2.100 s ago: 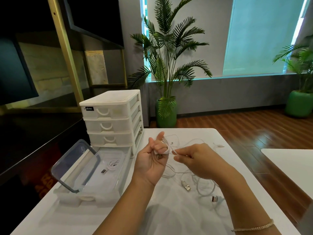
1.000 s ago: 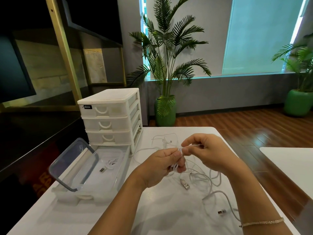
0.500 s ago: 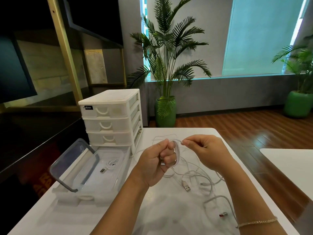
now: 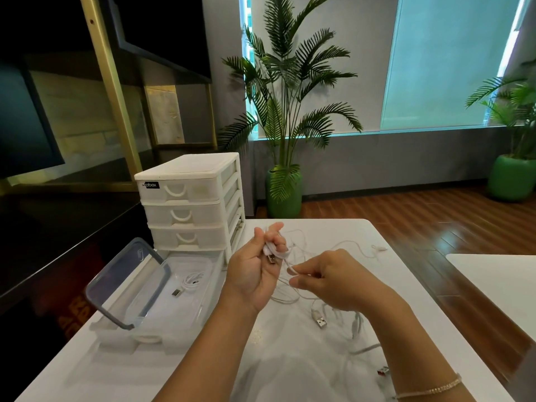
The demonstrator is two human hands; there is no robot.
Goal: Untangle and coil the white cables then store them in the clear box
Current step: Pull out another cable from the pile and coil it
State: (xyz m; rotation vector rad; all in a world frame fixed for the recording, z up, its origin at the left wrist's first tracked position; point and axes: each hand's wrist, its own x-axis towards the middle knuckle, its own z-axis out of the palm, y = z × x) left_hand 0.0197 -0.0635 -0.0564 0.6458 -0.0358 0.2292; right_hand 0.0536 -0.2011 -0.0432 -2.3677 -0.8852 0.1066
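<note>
- White table (image 4: 162,369), matte top; second white table (image 4: 499,285) edge at right, apart from it.
- Room: wood plank floor (image 4: 420,216), grey wall, frosted window (image 4: 452,59) with teal cast, gold-framed dark shelving (image 4: 110,82) on left.
- Tall palm (image 4: 287,91) in green pot behind table; second plant in green pot (image 4: 512,178) far right.
- White three-drawer organizer (image 4: 191,204) at table's back left; black label on top drawer, readable part "abox", first letters unclear.
- Clear box (image 4: 162,311) just in front of organizer, lid (image 4: 127,282) with grey rim tilted up on its left side. One coiled white cable (image 4: 190,281) with USB plug lying inside.
- Left hand (image 4: 255,271) raised, palm toward camera, fingers curled, gripping a small coil of white cable (image 4: 272,250); loops wrap over the fingers, USB plug sticks out near the palm, index finger tip points up.
- Right hand (image 4: 336,282) lower, just right of left, thumb and index finger pinching the same cable's loose run; other fingers loosely curled. Thin bracelet (image 4: 429,388) on right wrist.
- Loose cables (image 4: 342,320) tangled on the table under and beyond the right hand: USB plug (image 4: 320,320) below it, a red-tipped plug (image 4: 383,371) near right forearm, small connector (image 4: 380,248) at far right of table.
</note>
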